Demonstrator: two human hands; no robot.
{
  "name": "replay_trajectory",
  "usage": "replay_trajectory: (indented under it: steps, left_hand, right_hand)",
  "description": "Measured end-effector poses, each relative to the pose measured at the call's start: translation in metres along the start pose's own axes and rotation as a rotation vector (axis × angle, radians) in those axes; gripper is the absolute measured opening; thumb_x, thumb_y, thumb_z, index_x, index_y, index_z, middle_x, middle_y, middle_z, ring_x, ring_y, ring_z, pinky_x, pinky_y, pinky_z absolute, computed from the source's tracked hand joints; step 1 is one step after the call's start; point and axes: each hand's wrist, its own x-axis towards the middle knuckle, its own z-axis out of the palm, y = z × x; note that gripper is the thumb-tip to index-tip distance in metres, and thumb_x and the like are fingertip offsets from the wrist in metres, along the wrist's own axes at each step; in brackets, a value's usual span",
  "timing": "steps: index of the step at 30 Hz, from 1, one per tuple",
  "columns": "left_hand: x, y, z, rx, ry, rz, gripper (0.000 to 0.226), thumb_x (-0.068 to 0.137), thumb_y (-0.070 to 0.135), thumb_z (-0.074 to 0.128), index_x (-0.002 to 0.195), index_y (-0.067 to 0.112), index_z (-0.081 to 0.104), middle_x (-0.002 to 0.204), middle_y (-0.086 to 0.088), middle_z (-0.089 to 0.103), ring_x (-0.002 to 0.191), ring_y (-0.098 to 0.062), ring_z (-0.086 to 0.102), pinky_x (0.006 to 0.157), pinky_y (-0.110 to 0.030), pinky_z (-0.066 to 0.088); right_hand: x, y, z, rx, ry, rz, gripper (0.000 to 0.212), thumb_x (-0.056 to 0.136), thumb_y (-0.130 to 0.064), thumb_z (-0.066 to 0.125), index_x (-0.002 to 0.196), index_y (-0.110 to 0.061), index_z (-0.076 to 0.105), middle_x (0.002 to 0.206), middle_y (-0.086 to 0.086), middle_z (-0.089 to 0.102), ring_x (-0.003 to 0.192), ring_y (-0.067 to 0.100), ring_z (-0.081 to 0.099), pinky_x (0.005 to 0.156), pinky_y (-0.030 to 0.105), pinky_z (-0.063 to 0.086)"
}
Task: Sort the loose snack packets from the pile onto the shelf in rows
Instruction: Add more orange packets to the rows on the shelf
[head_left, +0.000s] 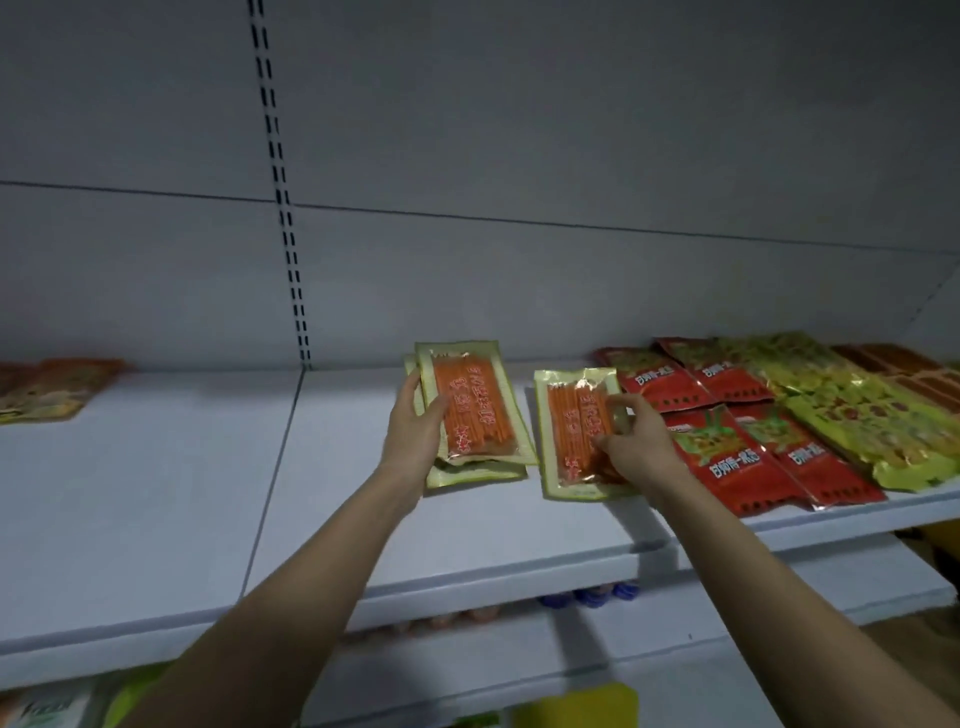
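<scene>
Two stacked orange-stick snack packets (480, 400) with yellow-green borders lie on the white shelf (218, 467) near its middle. My left hand (415, 426) holds their left edge, thumb on top of the upper packet. A third packet of the same kind (569, 431) lies just to the right. My right hand (631, 436) pinches its right side with curled fingers. The pile of red packets (727, 447) and green-yellow packets (852, 410) lies at the right end of the shelf.
A brownish packet (47, 387) lies at the shelf's far left. A slotted upright (283, 208) runs up the grey back panel. Lower shelves below hold bottle caps (592, 595) and other goods (571, 706). Brown packets (909, 364) sit at the far right.
</scene>
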Motion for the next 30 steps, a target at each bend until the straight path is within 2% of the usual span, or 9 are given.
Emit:
replay_trajectory:
  steps: [3, 7, 9, 11, 13, 18, 21, 25, 30]
  left_hand:
    - [0.014, 0.000, 0.019, -0.014, 0.031, -0.009, 0.045, 0.105, 0.022, 0.052, 0.147, 0.031, 0.041, 0.126, 0.001, 0.066, 0.107, -0.017, 0.070, 0.093, -0.041, 0.058]
    - [0.027, -0.002, 0.047, -0.049, 0.089, -0.009, 0.040, 0.104, 0.021, 0.053, 0.141, 0.035, 0.044, 0.119, 0.003, 0.068, 0.103, -0.018, 0.071, 0.088, -0.040, 0.059]
    - [0.033, -0.004, 0.059, -0.071, 0.107, -0.013, 0.036, 0.104, 0.020, 0.053, 0.135, 0.037, 0.047, 0.117, 0.001, 0.071, 0.100, -0.020, 0.073, 0.089, -0.044, 0.059]
    - [0.037, -0.007, 0.071, -0.079, 0.132, -0.007, 0.034, 0.104, 0.018, 0.053, 0.134, 0.033, 0.050, 0.115, 0.000, 0.072, 0.097, -0.021, 0.074, 0.088, -0.046, 0.060]
    - [0.038, -0.010, 0.081, -0.058, 0.156, 0.016, 0.039, 0.104, 0.016, 0.053, 0.140, 0.028, 0.050, 0.117, -0.002, 0.071, 0.098, -0.021, 0.074, 0.090, -0.046, 0.059]
    - [0.034, -0.019, 0.083, -0.012, 0.146, 0.071, 0.047, 0.101, 0.013, 0.057, 0.146, 0.023, 0.049, 0.124, -0.008, 0.070, 0.107, -0.028, 0.071, 0.094, -0.050, 0.057]
    - [0.032, -0.018, 0.081, -0.016, 0.144, 0.063, 0.043, 0.102, 0.013, 0.056, 0.143, 0.025, 0.052, 0.122, -0.012, 0.070, 0.105, -0.031, 0.071, 0.087, -0.045, 0.060]
    - [0.031, -0.019, 0.085, -0.012, 0.139, 0.046, 0.041, 0.102, 0.013, 0.055, 0.141, 0.025, 0.052, 0.119, -0.013, 0.071, 0.094, -0.026, 0.074, 0.074, -0.037, 0.062]
    - [0.033, -0.022, 0.085, -0.013, 0.121, 0.036, 0.045, 0.102, 0.014, 0.055, 0.144, 0.027, 0.050, 0.120, -0.013, 0.071, 0.097, -0.029, 0.073, 0.076, -0.039, 0.062]
  right_hand:
    - [0.036, 0.005, -0.001, -0.133, -0.005, -0.085, 0.054, 0.092, 0.003, 0.060, 0.140, -0.012, 0.043, 0.129, 0.010, 0.056, 0.118, 0.029, 0.057, 0.102, 0.042, 0.049]
    - [0.075, 0.011, 0.002, -0.461, 0.202, -0.418, 0.048, 0.087, 0.002, 0.062, 0.134, -0.004, 0.050, 0.139, 0.021, 0.041, 0.126, 0.040, 0.041, 0.106, 0.043, 0.034]
    - [0.081, 0.016, 0.008, -0.531, 0.120, -0.537, 0.041, 0.092, -0.010, 0.061, 0.132, -0.009, 0.056, 0.135, 0.015, 0.047, 0.124, 0.034, 0.041, 0.104, 0.041, 0.036]
    - [0.084, 0.024, 0.014, -0.601, -0.050, -0.600, 0.042, 0.095, -0.021, 0.056, 0.136, -0.017, 0.056, 0.136, 0.008, 0.050, 0.127, 0.029, 0.040, 0.104, 0.041, 0.038]
    - [0.089, 0.032, 0.017, -0.701, -0.158, -0.625, 0.047, 0.093, -0.022, 0.053, 0.140, -0.020, 0.053, 0.142, 0.004, 0.050, 0.131, 0.028, 0.038, 0.105, 0.041, 0.038]
    - [0.108, 0.048, 0.023, -0.681, -0.045, -0.640, 0.045, 0.102, -0.026, 0.039, 0.145, -0.015, 0.048, 0.150, 0.006, 0.046, 0.139, 0.028, 0.035, 0.114, 0.040, 0.031]
    - [0.107, 0.054, 0.022, -0.655, -0.030, -0.630, 0.047, 0.102, -0.028, 0.037, 0.148, -0.017, 0.042, 0.155, 0.006, 0.038, 0.147, 0.026, 0.023, 0.120, 0.042, 0.022]
    - [0.105, 0.058, 0.019, -0.674, -0.033, -0.610, 0.051, 0.102, -0.035, 0.032, 0.150, -0.020, 0.036, 0.160, 0.006, 0.028, 0.150, 0.026, 0.015, 0.119, 0.047, 0.020]
    - [0.108, 0.057, 0.021, -0.708, -0.042, -0.555, 0.051, 0.104, -0.037, 0.027, 0.152, -0.021, 0.031, 0.162, 0.007, 0.024, 0.150, 0.028, 0.015, 0.120, 0.047, 0.016]
